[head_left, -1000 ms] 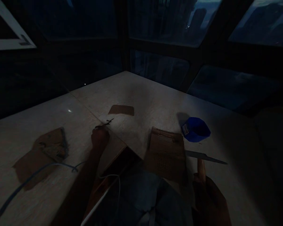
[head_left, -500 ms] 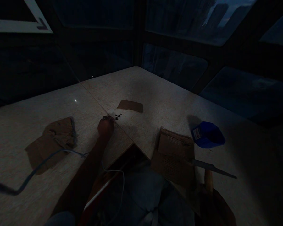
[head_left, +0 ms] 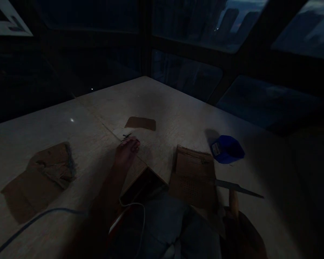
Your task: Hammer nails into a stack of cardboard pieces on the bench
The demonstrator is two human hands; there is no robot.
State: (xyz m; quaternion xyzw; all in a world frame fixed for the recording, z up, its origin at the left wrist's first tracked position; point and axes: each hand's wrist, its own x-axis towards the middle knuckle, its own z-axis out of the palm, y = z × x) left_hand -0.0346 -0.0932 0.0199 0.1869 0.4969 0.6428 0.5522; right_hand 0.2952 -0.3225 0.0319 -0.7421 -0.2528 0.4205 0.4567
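Note:
My left hand (head_left: 127,150) is over the table with its fingertips pinched together. A thin dark piece like a nail shows faintly at the fingertips. Just behind the fingers lie several small dark nails (head_left: 126,136) on the tabletop. At the lower right, my right hand (head_left: 244,230) is in deep shadow, wrapped round the wooden handle of a hammer (head_left: 234,203). Its long, narrow metal head points left and right, over the near edge of a folded cardboard piece (head_left: 194,167).
A small flat cardboard strip (head_left: 140,123) lies beyond the nails. Torn cardboard (head_left: 40,176) is at left, near a blue cable (head_left: 29,225). A blue container (head_left: 226,149) stands at right. An open gap (head_left: 143,183) breaks the table's (head_left: 172,108) near edge. Dark windows surround the far sides.
My left hand has moved right and nearer, off the nails, with a thin dark piece at its fingertips. The view has turned slightly right. My right hand still holds the hammer.

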